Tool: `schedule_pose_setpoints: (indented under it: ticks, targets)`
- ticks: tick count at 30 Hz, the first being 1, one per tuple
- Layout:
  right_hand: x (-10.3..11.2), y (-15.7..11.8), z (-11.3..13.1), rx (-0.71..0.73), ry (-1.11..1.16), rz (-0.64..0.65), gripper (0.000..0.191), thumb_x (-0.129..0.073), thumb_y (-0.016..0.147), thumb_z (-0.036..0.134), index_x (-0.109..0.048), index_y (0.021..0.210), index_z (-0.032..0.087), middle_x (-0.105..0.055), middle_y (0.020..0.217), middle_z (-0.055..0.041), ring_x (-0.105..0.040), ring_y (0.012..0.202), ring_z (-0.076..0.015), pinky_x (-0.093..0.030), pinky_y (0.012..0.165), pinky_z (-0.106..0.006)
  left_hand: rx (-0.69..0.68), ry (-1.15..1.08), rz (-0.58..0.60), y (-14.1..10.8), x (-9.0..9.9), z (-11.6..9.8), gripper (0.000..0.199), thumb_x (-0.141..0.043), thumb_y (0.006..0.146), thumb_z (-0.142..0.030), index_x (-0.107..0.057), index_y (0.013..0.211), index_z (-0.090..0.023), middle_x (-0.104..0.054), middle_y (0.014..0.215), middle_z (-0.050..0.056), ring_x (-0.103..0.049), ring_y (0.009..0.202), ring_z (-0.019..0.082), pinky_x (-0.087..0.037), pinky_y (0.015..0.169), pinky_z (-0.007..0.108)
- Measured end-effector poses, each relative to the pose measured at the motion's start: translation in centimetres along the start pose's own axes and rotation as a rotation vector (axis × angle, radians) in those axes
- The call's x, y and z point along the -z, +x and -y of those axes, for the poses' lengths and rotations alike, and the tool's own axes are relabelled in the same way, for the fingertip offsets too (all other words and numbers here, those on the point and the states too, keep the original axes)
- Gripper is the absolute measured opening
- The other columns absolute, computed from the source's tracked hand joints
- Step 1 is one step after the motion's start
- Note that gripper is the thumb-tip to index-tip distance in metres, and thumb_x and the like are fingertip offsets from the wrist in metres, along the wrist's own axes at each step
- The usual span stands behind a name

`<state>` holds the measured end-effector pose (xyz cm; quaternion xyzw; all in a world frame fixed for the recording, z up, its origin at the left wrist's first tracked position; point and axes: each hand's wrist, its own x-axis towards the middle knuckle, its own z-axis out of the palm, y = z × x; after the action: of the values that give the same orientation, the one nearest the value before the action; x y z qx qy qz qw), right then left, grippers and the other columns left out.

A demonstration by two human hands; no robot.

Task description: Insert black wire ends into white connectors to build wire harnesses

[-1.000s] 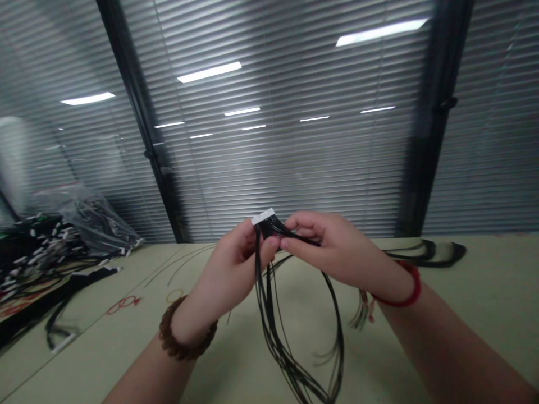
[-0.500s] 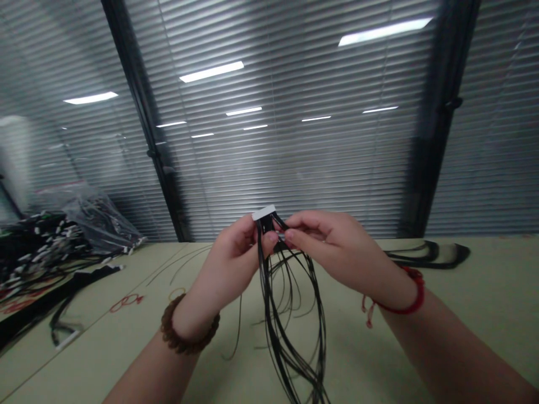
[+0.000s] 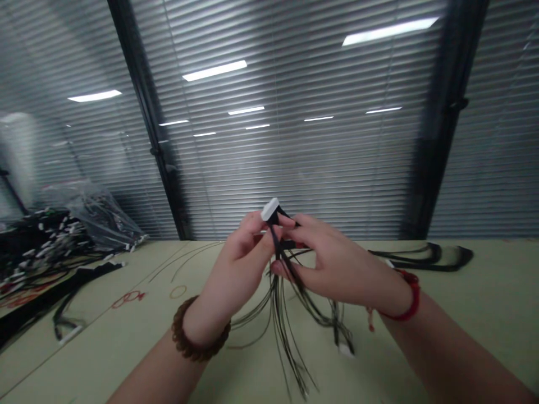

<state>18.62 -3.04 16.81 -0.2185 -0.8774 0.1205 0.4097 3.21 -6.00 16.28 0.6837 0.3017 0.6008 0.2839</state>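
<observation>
A white connector [image 3: 270, 210] with a bundle of thin black wires [image 3: 283, 303] is held up over the table at the middle of the view. My left hand [image 3: 246, 249] pinches the wires just under the connector. Close beside it, my right hand [image 3: 326, 252] has its fingers and thumb closed on the same wires a little lower. The wires fan out below both hands, some with loose ends. A second white connector [image 3: 346, 350] hangs at the end of one branch, below the right hand. Some fingertips are hidden behind the wires.
On the left lie a heap of black cables with white connectors [image 3: 50, 241] and a clear plastic bag [image 3: 105, 216]. Red rings [image 3: 127, 298] and a yellow ring [image 3: 178, 292] rest on the table [image 3: 138, 348]. Black cables [image 3: 438, 258] lie at the right, before blinds [image 3: 303, 157].
The connector has turned to a steeper tilt and shifted slightly right. My right hand has moved lower along the wires. The long loop of wires has spread, and a second connector now shows.
</observation>
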Motion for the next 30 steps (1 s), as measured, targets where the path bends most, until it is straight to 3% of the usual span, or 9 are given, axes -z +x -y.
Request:
schedule_pose_setpoints:
  ticks: [2, 4, 7, 10, 15, 18, 20, 25, 30]
  targets:
    - [-0.5, 0.3, -0.4, 0.006, 0.083, 0.021, 0.025, -0.066, 0.073, 0.032, -0.064, 0.093, 0.015, -0.056, 0.108, -0.008, -0.046, 0.106, -0.0215, -0.034, 0.093, -0.035, 0.005, 0.06, 0.051, -0.1, -0.2, -0.1, 0.023, -0.054, 0.087, -0.027, -0.067, 0.105, -0.023, -0.063, 0.115, 0.005, -0.053, 0.109, 0.02, -0.038, 0.094, 0.03]
    - [-0.8, 0.7, -0.7, -0.015, 0.189, 0.053, 0.016, -0.061, 0.078, 0.029, -0.063, 0.081, 0.014, -0.059, 0.098, -0.0074, -0.05, 0.098, -0.0197, -0.037, 0.089, -0.034, 0.01, 0.078, 0.071, -0.1, -0.3, -0.2, 0.026, -0.054, 0.087, -0.027, -0.066, 0.11, -0.023, -0.063, 0.118, 0.006, -0.053, 0.11, 0.021, -0.04, 0.094, 0.031]
    - [-0.7, 1.1, -0.9, -0.1, 0.392, 0.136, 0.021, -0.051, 0.086, 0.028, -0.059, 0.073, 0.012, -0.059, 0.081, -0.0047, -0.054, 0.08, -0.015, -0.043, 0.079, -0.031, -0.027, 0.06, -0.018, -0.1, -0.1, -0.3, 0.019, -0.055, 0.085, -0.025, -0.069, 0.098, -0.021, -0.07, 0.094, 0.004, -0.061, 0.084, 0.018, -0.048, 0.073, 0.028]
    - [-0.4, 1.1, -1.0, -0.176, 0.652, 0.214, 0.024, -0.048, 0.089, 0.032, -0.057, 0.08, 0.012, -0.059, 0.081, -0.004, -0.058, 0.079, -0.0125, -0.046, 0.08, -0.03, -0.049, 0.014, -0.079, 0.2, 0.5, -0.7, 0.011, -0.054, 0.084, -0.02, -0.065, 0.081, -0.019, -0.066, 0.074, 0.001, -0.059, 0.063, 0.014, -0.048, 0.06, 0.026]
    - [-0.9, 1.0, -1.1, -0.233, 1.085, 0.406, 0.029, -0.051, 0.088, 0.042, -0.049, 0.091, 0.013, -0.062, 0.077, -0.0043, -0.063, 0.061, -0.0113, -0.053, 0.06, -0.026, 0.149, -0.26, 0.029, 0.7, 1.8, -1.4, 0.015, -0.049, 0.082, -0.016, -0.054, 0.068, -0.017, -0.064, 0.063, 0.002, -0.058, 0.054, 0.013, -0.047, 0.052, 0.024]
    - [-1.6, 0.9, -1.3, -0.249, 1.254, 0.515, 0.034, -0.056, 0.084, 0.045, -0.048, 0.091, 0.013, -0.062, 0.069, -0.0026, -0.058, 0.048, -0.009, -0.049, 0.047, -0.021, 0.222, -0.269, 0.103, 0.7, 2.2, -1.6, 0.008, -0.05, 0.082, -0.014, -0.058, 0.082, -0.017, -0.062, 0.056, -0.001, -0.054, 0.046, 0.01, -0.043, 0.046, 0.021]
    - [-2.2, 0.9, -1.6, -0.266, 1.336, 0.539, 0.032, -0.057, 0.084, 0.044, -0.046, 0.091, 0.014, -0.06, 0.066, -0.0006, -0.055, 0.044, -0.0076, -0.046, 0.041, -0.018, 0.167, -0.194, 0.109, 0.7, 2.4, -1.6, 0.016, -0.054, 0.081, -0.009, -0.061, 0.092, -0.018, -0.062, 0.057, -0.003, -0.055, 0.049, 0.01, -0.045, 0.049, 0.019]
    - [-3.2, 0.8, -1.7, -0.257, 1.456, 0.543, 0.029, -0.055, 0.086, 0.041, -0.042, 0.08, 0.016, -0.054, 0.059, 0.0045, -0.045, 0.036, -0.0034, -0.037, 0.034, -0.013, 0.02, 0.017, 0.173, 0.6, 3.1, -1.6, 0.005, -0.066, 0.075, -0.012, -0.067, 0.073, -0.017, -0.064, 0.068, 0.001, -0.055, 0.057, 0.011, -0.046, 0.052, 0.02]
    - [-3.0, 1.1, -1.0, -0.311, 1.44, 0.561, 0.025, -0.048, 0.091, 0.038, -0.049, 0.089, 0.013, -0.047, 0.058, 0.0067, -0.035, 0.037, -0.0004, -0.028, 0.033, -0.011, 0.031, -0.055, 0.129, 0.8, 2.8, -1.0, 0.009, -0.066, 0.078, -0.026, -0.066, 0.075, -0.017, -0.062, 0.071, 0.001, -0.058, 0.063, 0.013, -0.05, 0.062, 0.025]
